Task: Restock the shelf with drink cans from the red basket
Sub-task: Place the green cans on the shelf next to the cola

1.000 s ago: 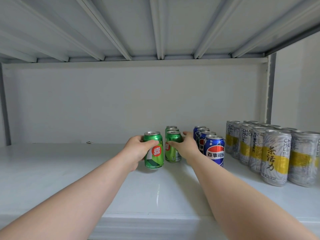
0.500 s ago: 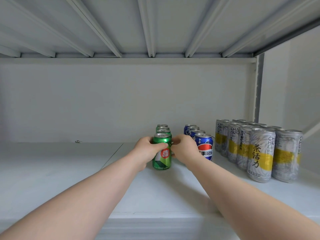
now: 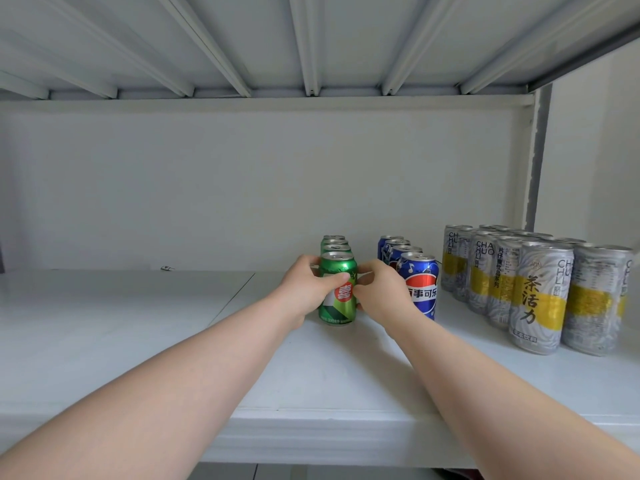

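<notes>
Green aluminium with a red disc on the label, the green can (image 3: 338, 301) stands upright on the white shelf (image 3: 138, 341), roughly midway along its width and well back from the front edge. The left hand (image 3: 304, 289) grips it from the left, fingers wrapped round its far side and the thumb laid across the front just above the red disc. The right hand (image 3: 379, 292) holds it from the other side, its curled fingers and thumb pressed against the can's right wall. Both forearms reach in from the bottom corners of the view. Directly behind the held can, a row of green cans (image 3: 333, 241) runs toward the back wall (image 3: 242, 185), only their tops and rims showing. Just to the right, apart from the green file, stands a parallel row of blue cans (image 3: 420, 289), the front one partly covered by the right hand. Further right again is a block of taller silver-and-yellow cans (image 3: 536, 299), set several deep in more than one row. Near the back of the shelf on the left lies a small object (image 3: 168, 268), too small to identify. Overhead is the ribbed underside of the upper shelf (image 3: 311, 46).
</notes>
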